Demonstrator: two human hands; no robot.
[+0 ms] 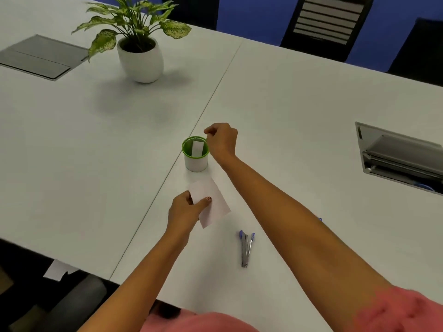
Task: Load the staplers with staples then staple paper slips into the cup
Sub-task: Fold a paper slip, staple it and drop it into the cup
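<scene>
A white cup with a green rim (196,161) stands on the white table, and a white paper slip (197,149) leans inside it. My right hand (221,140) hovers at the cup's right rim with its fingers curled and nothing seen in them. My left hand (185,209) pinches a larger sheet of white paper (212,204) just in front of the cup. A blue and silver stapler (246,248) lies hinged open on the table near me. A blue bit (320,219) of something peeks out behind my right forearm.
A potted plant in a white pot (141,58) stands at the back left. Grey cable hatches sit in the table at far left (40,56) and right (400,156). Black chairs (328,22) line the far side. A paper scrap (57,269) lies below the table edge.
</scene>
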